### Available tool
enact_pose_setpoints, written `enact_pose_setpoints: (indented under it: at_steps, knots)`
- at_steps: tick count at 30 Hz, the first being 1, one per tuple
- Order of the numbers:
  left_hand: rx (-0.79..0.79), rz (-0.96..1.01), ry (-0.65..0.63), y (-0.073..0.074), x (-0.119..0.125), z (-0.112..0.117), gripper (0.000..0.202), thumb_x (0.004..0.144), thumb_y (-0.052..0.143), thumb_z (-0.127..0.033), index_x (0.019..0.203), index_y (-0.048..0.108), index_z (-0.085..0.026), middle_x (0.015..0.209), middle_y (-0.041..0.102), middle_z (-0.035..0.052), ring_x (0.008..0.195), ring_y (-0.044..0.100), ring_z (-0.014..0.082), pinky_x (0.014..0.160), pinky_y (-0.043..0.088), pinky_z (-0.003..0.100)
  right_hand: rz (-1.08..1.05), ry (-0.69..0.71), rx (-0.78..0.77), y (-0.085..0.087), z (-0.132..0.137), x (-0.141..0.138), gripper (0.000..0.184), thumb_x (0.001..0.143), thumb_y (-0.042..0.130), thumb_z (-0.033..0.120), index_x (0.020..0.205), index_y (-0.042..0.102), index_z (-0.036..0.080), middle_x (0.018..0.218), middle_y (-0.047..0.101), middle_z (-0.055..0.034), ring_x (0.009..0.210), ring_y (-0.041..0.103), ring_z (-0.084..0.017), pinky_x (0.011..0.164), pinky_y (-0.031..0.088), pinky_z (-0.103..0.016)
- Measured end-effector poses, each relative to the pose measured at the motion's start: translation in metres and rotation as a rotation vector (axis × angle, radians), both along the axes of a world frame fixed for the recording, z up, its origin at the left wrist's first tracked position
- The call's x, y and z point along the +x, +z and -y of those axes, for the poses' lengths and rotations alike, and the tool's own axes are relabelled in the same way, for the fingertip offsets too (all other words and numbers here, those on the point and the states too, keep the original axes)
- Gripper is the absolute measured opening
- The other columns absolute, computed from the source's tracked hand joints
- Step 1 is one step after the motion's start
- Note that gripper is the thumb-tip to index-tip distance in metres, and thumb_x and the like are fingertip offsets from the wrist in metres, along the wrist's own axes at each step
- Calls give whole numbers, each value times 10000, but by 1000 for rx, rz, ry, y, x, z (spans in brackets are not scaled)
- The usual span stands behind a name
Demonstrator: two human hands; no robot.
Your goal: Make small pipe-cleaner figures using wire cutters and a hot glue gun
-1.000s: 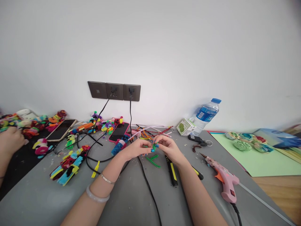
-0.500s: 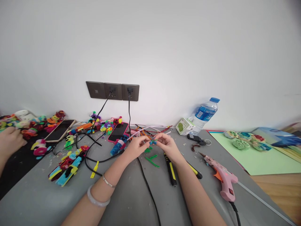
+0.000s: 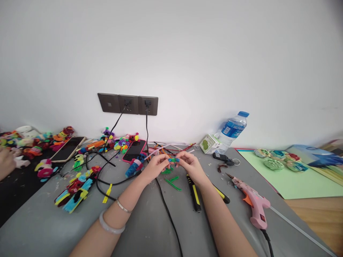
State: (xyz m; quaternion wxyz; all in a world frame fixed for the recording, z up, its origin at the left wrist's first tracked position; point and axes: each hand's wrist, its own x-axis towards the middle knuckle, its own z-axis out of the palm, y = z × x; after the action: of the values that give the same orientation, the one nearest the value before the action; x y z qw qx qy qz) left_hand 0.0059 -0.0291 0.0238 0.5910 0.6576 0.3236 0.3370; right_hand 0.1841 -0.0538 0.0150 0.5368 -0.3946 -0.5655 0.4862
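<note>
Between the fingertips of both hands is a short green pipe cleaner [image 3: 173,160]. My left hand [image 3: 157,167] pinches its left end and my right hand [image 3: 189,166] its right end, both raised a little above the table. Blue nails partly cover the ends. Below the hands lie green pipe cleaner pieces [image 3: 173,184]. A yellow-and-black tool handle [image 3: 195,195] lies beside my right wrist, its other end hidden by the hand. Behind the hands are loose pink, orange and red pipe cleaners [image 3: 167,147].
A pink glue gun [image 3: 257,205] lies at right, near a car key [image 3: 221,156] and a leaning water bottle [image 3: 232,130]. Black cords [image 3: 167,210] cross the grey table [image 3: 144,228]. Left are phones [image 3: 134,150] and fuzzy figures [image 3: 77,189]. Another person's hand [image 3: 5,164] is far left.
My fingertips have parted slightly, so more of the green pipe cleaner shows between them. The other person's hand has moved left, showing a pale fuzzy piece beside it.
</note>
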Motion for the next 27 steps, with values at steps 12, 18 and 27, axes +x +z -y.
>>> enact_pose_setpoints:
  at_steps: [12, 18, 27]
  knots:
    - [481, -143, 193, -9, -3, -4, 130, 786, 629, -195, 905, 678, -177, 861, 647, 38, 676, 547, 126, 562, 407, 216, -34, 3, -60, -2, 0, 0, 306, 732, 748, 465, 791, 608, 200, 705, 640, 3, 607, 601, -139, 615, 504, -288]
    - [657, -63, 213, -10, -4, -5, 91, 828, 623, -205, 838, 711, -184, 841, 645, 58, 735, 579, 150, 642, 458, 256, -44, 20, -74, -3, 0, 0, 291, 728, 759, 446, 784, 611, 201, 703, 647, 4, 603, 608, -133, 614, 509, -277]
    - [628, -16, 212, -11, -4, -4, 119, 847, 618, -232, 837, 723, -177, 814, 633, 53, 713, 576, 140, 607, 450, 243, -105, 36, -126, 0, 2, -1, 288, 725, 762, 440, 769, 609, 200, 669, 672, -7, 573, 612, -136, 616, 528, -282]
